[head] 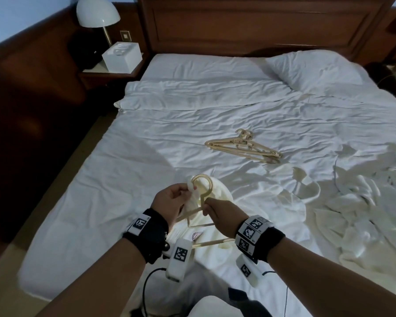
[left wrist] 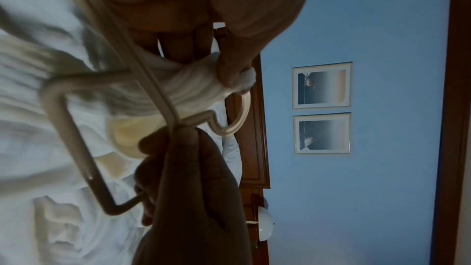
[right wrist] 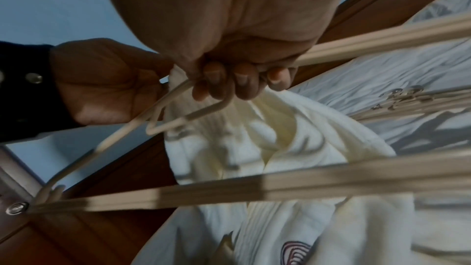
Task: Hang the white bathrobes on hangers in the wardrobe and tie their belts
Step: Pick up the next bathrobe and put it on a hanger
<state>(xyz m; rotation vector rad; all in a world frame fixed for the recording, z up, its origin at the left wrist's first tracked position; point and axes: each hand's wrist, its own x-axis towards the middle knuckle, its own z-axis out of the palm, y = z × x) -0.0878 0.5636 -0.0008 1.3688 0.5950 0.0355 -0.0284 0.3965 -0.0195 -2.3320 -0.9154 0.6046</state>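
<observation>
White bathrobe (head: 217, 197) bunched over bed (head: 146, 156), collar pinched in left hand (head: 169, 200), hanger (head: 202, 193) neck gripped by right hand (head: 220, 213), spare hangers (head: 245, 147) at one o'clock

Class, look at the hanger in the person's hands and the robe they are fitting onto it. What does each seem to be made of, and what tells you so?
Hanger: probably plastic, beige with a smooth matte finish; its thin moulded bars and one-piece hook suggest so.
Robe: soft cream-white cloth, likely cotton; it bunches and folds where the left hand pinches it.
</observation>
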